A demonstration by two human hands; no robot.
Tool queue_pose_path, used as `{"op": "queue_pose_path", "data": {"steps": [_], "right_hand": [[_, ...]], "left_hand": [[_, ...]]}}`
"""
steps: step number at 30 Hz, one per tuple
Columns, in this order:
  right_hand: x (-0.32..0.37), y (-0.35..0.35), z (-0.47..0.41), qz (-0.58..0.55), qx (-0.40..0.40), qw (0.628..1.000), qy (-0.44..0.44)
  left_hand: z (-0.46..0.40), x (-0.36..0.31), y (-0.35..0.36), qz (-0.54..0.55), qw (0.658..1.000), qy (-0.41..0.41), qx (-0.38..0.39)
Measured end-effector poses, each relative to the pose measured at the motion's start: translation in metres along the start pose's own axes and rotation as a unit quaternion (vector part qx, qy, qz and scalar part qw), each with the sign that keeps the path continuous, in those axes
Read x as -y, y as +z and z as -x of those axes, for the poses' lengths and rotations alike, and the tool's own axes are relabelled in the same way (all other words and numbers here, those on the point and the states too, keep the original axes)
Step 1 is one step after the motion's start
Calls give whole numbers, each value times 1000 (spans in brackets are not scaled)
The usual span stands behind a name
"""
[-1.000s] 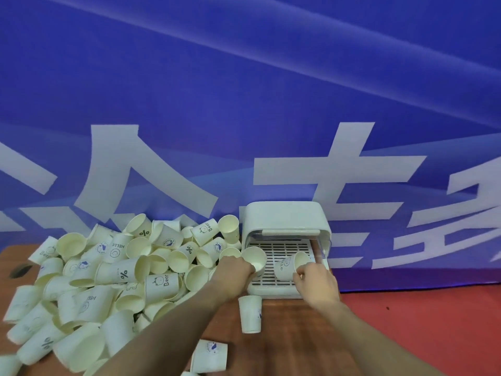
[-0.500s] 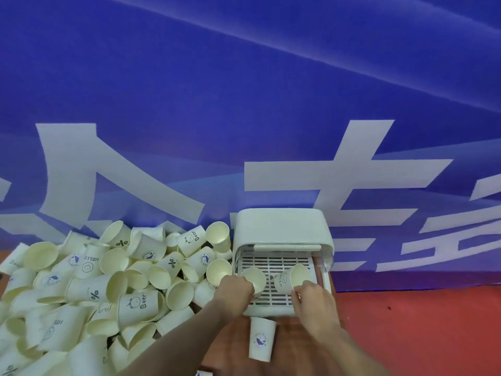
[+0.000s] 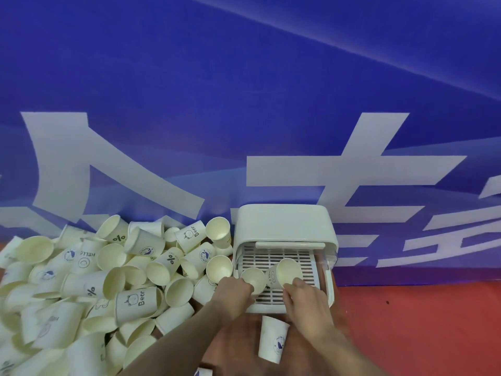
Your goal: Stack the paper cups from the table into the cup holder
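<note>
The white cup holder stands against the blue banner, its slotted tray pulled out toward me. My left hand grips a cream paper cup over the tray's left front, mouth facing away. My right hand holds a second paper cup tilted over the tray's middle, its mouth open toward the holder. The two cups almost touch. A big pile of loose paper cups covers the table to the left.
One cup lies on the wooden table just in front of the tray, between my forearms. Another cup's rim shows at the bottom edge. Red floor lies to the right, the banner wall behind.
The view has shifted slightly. Both hands have stayed over the tray; the two held cups have come closer together.
</note>
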State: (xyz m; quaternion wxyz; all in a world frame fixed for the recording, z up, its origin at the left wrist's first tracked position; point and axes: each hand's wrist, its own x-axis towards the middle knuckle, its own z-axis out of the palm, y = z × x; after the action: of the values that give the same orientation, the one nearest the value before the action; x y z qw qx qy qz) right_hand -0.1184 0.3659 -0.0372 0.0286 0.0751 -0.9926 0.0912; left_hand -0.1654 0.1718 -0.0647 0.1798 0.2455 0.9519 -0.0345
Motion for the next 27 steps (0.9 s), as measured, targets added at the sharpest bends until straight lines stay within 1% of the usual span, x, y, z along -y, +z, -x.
{"op": "queue_pose_path", "data": {"steps": [3, 5, 8, 11, 15, 19, 22, 27], "right_hand": [[7, -8, 3, 24, -10, 1000, -14], [14, -14, 3, 36, -14, 999, -38], [26, -19, 1, 64, 4, 995, -75], [36, -16, -3, 79, 26, 992, -92], [43, -7, -9, 93, 67, 990, -88], [45, 7, -18, 97, 90, 988, -83], [47, 19, -23, 90, 105, 987, -78], [50, 38, -30, 88, 131, 985, -70]], "left_hand": [[14, 7, -8, -6, 1000, -6, -19], [25, 13, -12, -15, 999, -16, -30], [40, 24, -13, -3, 999, -27, -31], [55, 36, -12, 15, 999, -27, -42], [72, 47, -13, -12, 998, -53, -42], [71, 65, -3, -48, 995, -82, 11], [64, 77, 5, -38, 996, -84, 19], [48, 85, 18, -8, 996, -91, 9]]}}
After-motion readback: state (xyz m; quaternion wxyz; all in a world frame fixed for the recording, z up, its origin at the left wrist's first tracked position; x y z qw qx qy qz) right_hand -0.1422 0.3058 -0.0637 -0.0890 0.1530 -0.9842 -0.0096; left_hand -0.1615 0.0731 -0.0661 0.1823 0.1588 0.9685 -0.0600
